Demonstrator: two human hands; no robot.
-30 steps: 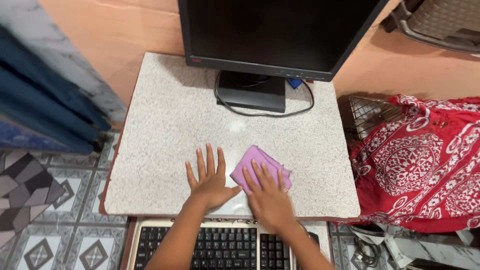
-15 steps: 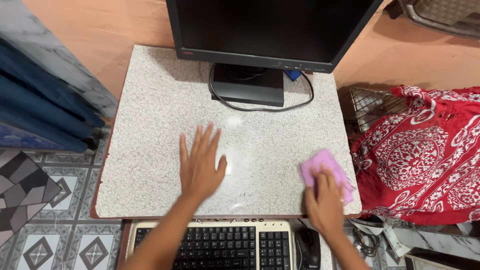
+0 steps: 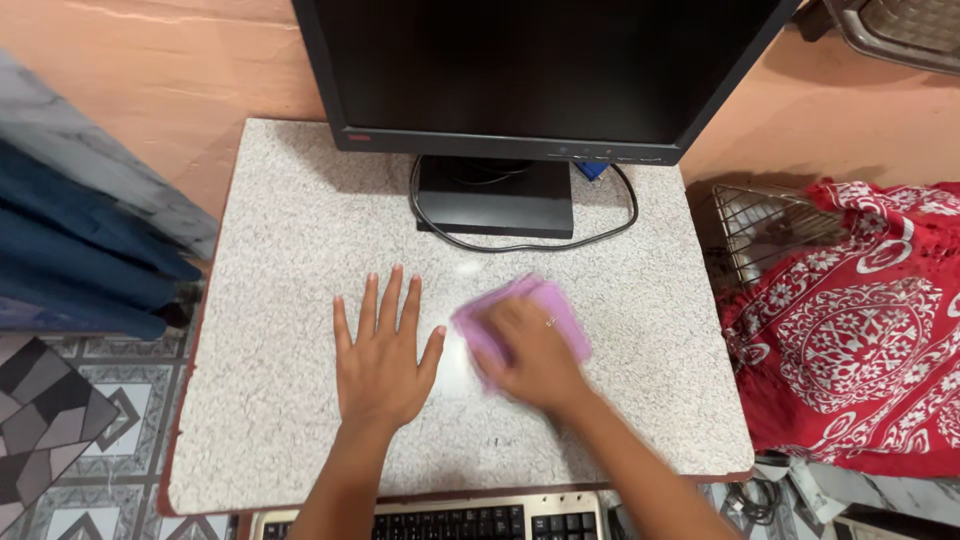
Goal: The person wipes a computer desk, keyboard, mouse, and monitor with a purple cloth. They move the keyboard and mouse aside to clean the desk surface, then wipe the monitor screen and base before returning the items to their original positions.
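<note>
A speckled grey desk top (image 3: 290, 230) fills the middle of the view. My left hand (image 3: 380, 355) lies flat on it, palm down, fingers spread, holding nothing. Just to its right, my right hand (image 3: 528, 352) presses down on a folded purple cloth (image 3: 555, 305) that rests on the desk surface; the hand is motion-blurred. The cloth sits a little in front of the black monitor stand (image 3: 495, 195).
A black monitor (image 3: 540, 70) stands at the back with a black cable (image 3: 620, 220) looped round its base. A keyboard (image 3: 440, 520) sits on a tray below the front edge. Red patterned fabric (image 3: 860, 340) and a wire rack (image 3: 760, 230) lie to the right.
My right hand has slid the purple cloth from the desk's right front corner back to the middle, beside my left hand. The left hand stayed flat in place.
</note>
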